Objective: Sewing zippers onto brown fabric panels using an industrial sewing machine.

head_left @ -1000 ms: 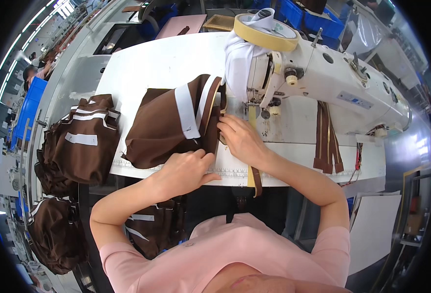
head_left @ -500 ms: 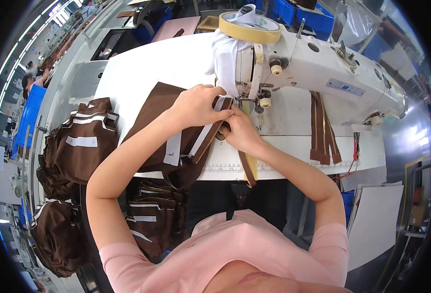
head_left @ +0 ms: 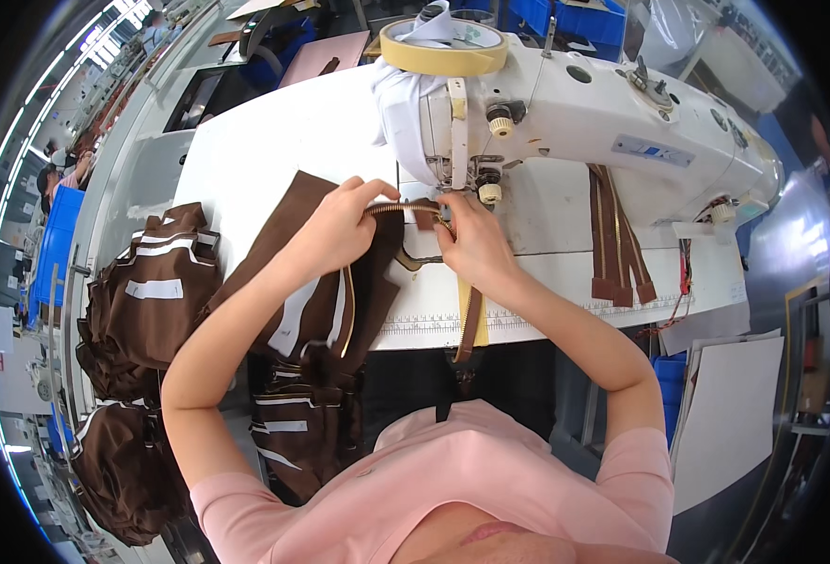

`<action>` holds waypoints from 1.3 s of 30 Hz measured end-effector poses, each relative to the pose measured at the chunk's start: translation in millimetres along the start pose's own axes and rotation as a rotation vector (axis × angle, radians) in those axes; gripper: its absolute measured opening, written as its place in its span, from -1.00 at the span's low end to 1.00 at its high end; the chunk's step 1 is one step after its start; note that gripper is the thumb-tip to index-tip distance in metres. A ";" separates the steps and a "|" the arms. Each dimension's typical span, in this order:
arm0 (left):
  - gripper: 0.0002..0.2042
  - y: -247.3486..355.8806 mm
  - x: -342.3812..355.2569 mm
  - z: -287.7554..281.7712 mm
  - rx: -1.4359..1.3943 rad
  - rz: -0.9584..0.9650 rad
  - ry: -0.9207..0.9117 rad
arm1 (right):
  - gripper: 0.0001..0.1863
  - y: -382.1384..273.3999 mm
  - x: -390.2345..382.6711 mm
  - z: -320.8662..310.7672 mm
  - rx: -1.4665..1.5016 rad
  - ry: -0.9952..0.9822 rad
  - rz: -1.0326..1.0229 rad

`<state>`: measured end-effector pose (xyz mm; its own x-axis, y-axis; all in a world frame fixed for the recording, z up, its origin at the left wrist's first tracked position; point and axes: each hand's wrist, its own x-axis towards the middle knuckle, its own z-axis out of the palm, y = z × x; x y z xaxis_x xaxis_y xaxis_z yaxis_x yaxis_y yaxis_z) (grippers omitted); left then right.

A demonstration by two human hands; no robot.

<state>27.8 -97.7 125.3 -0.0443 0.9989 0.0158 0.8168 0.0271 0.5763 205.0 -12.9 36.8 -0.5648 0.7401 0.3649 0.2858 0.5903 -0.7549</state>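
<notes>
My left hand (head_left: 340,230) grips the edge of a brown fabric piece (head_left: 290,209) and its brass-toothed zipper (head_left: 399,207). The zipper bows between my two hands, in front of the sewing machine's needle area. My right hand (head_left: 476,242) pinches the zipper's other end close to the presser foot; the fingertips partly hide it. White strips (head_left: 295,315) are attached to the fabric, which drapes over the table's front edge. Below my right hand a loose zipper tail (head_left: 471,324) hangs over the edge, beside a yellow strip (head_left: 463,299).
The white sewing machine (head_left: 565,103) carries a yellow tape roll (head_left: 443,60) and white cloth. Several brown zippers (head_left: 614,244) lie on the right of the table (head_left: 274,122). Brown fabric bundles (head_left: 152,268) stand at the left, with another (head_left: 293,423) below the table edge.
My left hand has moved left, away from my right, and the zipper now stretches between them. The fabric has turned and shifted left. The view has moved slightly.
</notes>
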 end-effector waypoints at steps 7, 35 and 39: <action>-0.64 17.9 -29.8 12.5 -0.032 -0.017 0.016 | -0.79 -27.2 6.4 -9.5 0.018 -0.060 0.238; -0.76 11.1 11.9 12.6 -0.797 -0.262 0.054 | -0.61 -28.1 -8.8 -3.5 0.397 0.079 0.079; -0.80 1.8 15.0 23.1 -0.695 -0.207 0.009 | -0.63 -29.8 -6.6 0.7 0.304 0.185 -0.066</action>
<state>41.8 -81.8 107.7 -0.1659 0.9755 -0.1447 0.2364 0.1818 0.9545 199.7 -35.6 56.5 -0.4170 0.7655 0.4899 -0.0055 0.5369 -0.8436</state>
